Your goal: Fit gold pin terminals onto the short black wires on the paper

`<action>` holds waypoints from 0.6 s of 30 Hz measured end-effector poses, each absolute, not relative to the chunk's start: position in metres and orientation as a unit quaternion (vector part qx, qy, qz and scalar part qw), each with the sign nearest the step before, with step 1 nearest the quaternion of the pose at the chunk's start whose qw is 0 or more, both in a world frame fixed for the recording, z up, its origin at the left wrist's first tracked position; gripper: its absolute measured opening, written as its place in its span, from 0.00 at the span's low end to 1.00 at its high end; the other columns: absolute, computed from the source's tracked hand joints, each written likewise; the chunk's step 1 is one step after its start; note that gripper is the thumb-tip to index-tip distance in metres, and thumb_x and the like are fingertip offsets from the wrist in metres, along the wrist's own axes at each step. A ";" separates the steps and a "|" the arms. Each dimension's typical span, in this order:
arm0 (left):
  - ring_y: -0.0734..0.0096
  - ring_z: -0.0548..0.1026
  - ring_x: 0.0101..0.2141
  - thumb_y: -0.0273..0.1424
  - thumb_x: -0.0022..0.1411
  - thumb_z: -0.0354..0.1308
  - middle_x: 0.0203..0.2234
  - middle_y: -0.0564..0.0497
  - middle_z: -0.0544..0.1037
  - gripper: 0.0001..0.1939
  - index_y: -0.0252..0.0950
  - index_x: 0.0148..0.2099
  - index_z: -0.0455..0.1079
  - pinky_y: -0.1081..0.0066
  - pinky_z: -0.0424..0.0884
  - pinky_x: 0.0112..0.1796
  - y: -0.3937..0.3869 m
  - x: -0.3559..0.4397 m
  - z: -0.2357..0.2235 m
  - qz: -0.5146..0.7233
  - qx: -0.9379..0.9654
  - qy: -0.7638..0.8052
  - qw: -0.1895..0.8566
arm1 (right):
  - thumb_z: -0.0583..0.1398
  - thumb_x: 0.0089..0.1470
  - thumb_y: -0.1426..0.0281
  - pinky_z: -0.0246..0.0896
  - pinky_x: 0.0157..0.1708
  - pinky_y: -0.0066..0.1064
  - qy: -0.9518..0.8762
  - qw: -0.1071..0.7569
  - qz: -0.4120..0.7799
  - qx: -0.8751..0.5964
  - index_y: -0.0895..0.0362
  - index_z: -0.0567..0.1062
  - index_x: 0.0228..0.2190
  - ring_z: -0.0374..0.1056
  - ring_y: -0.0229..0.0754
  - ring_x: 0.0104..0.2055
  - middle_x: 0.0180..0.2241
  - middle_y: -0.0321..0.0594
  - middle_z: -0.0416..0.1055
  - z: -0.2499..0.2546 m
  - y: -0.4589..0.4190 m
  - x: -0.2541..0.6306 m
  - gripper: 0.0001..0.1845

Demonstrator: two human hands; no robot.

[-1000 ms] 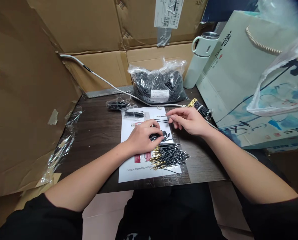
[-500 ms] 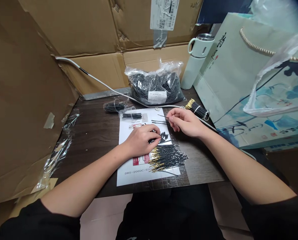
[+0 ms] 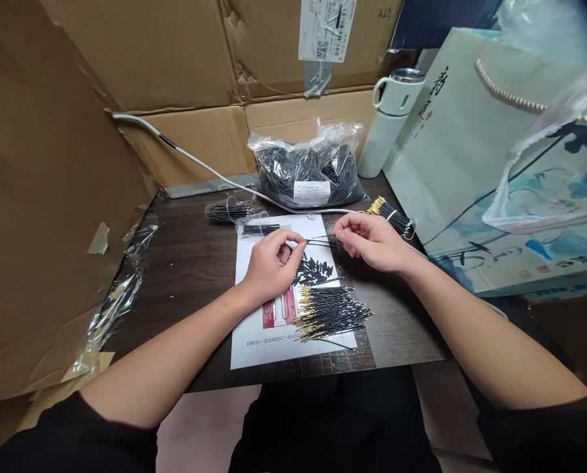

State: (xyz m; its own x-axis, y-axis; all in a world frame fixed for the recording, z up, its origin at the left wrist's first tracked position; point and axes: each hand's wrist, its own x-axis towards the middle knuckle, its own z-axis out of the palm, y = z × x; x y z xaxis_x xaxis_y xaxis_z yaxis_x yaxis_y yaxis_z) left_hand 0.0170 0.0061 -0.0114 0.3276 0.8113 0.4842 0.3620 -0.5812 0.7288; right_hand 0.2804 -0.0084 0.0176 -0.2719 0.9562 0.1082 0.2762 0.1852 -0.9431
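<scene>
My left hand point(image 3: 272, 264) is raised a little above a white printed sheet point(image 3: 254, 341), its thumb and forefinger pinched at the tip of a thin black wire point(image 3: 321, 241). My right hand point(image 3: 372, 240) pinches the other end of that wire. Between and below the hands lies a scatter of short black sleeves point(image 3: 313, 270). Nearer me on the sheet is a pile of black wires with gold pins point(image 3: 330, 311).
A clear bag of black parts point(image 3: 307, 171) stands at the back of the dark wooden table point(image 3: 189, 263). Bundled wires point(image 3: 390, 215) lie by my right hand, small bagged bundles point(image 3: 229, 211) at the back left. A white flask point(image 3: 389, 121), paper gift bag point(image 3: 495, 157) and cardboard walls point(image 3: 51, 197) surround the table.
My left hand lifted off the short black sleeves and moved up toward the right hand, now pinching at the wire's tip. The right hand stayed almost still.
</scene>
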 end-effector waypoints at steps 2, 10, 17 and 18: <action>0.78 0.66 0.23 0.32 0.74 0.64 0.26 0.56 0.74 0.04 0.39 0.43 0.79 0.70 0.64 0.30 0.006 0.017 -0.012 0.439 0.774 0.378 0.256 | 0.66 0.67 0.53 0.60 0.29 0.34 -0.673 0.385 0.430 -0.463 0.56 0.77 0.38 0.64 0.38 0.26 0.26 0.34 0.68 0.018 -0.009 0.280 0.17; 0.79 0.66 0.23 0.31 0.73 0.65 0.26 0.56 0.74 0.04 0.38 0.43 0.79 0.70 0.64 0.30 0.005 0.017 -0.010 0.439 0.775 0.378 0.253 | 0.64 0.68 0.56 0.58 0.30 0.34 -0.694 0.379 0.389 -0.472 0.56 0.79 0.38 0.63 0.39 0.28 0.27 0.36 0.70 0.014 -0.009 0.280 0.16; 0.77 0.67 0.24 0.30 0.73 0.65 0.24 0.57 0.72 0.03 0.39 0.44 0.79 0.69 0.65 0.32 0.006 0.016 -0.010 0.430 0.790 0.370 0.233 | 0.64 0.68 0.56 0.58 0.30 0.34 -0.700 0.375 0.378 -0.476 0.57 0.79 0.38 0.64 0.40 0.28 0.28 0.37 0.70 0.015 -0.009 0.279 0.16; 0.77 0.67 0.24 0.30 0.73 0.65 0.25 0.57 0.72 0.02 0.39 0.44 0.79 0.69 0.65 0.32 0.006 0.015 -0.010 0.429 0.792 0.368 0.230 | 0.64 0.68 0.56 0.58 0.30 0.35 -0.701 0.375 0.375 -0.477 0.57 0.79 0.38 0.64 0.40 0.29 0.28 0.38 0.71 0.015 -0.009 0.280 0.16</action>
